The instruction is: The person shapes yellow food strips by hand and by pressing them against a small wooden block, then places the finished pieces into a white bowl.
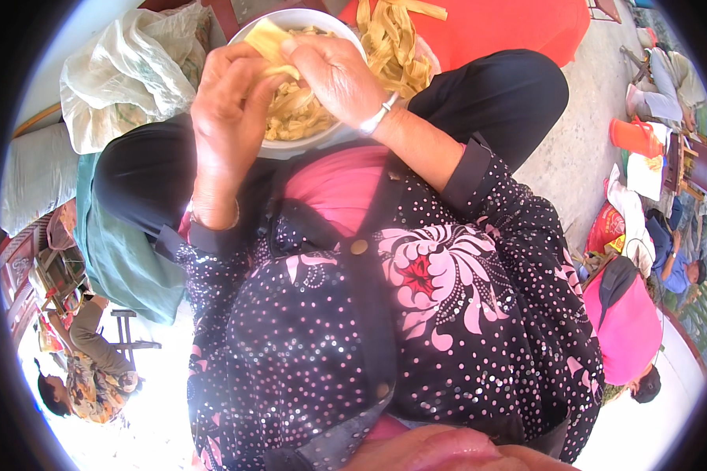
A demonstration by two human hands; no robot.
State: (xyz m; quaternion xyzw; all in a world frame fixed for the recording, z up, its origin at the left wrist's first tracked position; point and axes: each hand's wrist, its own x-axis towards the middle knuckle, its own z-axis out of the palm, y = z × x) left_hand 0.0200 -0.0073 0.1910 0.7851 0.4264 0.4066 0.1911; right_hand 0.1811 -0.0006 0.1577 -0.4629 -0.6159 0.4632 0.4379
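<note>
Both my hands are raised over a white basin (347, 28) in front of my lap. Between them is a flat, pale yellow strip (267, 38) that looks like a dried, fibrous food; its exact kind I cannot tell. My left hand (234, 90) pinches its left and lower side, fingers curled. My right hand (339, 77), with a pale bangle on the wrist, grips it from the right, thumb on top. Below them, yellowish shredded strips (291, 118) fill the basin. Longer tan strips (393, 51) lie heaped just right of the basin.
Red cloth (511, 27) spreads behind the tan strips. A translucent whitish sack (130, 82) stands at my left, above a green cloth (126, 243). An orange bucket (635, 137) is farther right. Other people sit on both sides, one in a pink top (628, 330).
</note>
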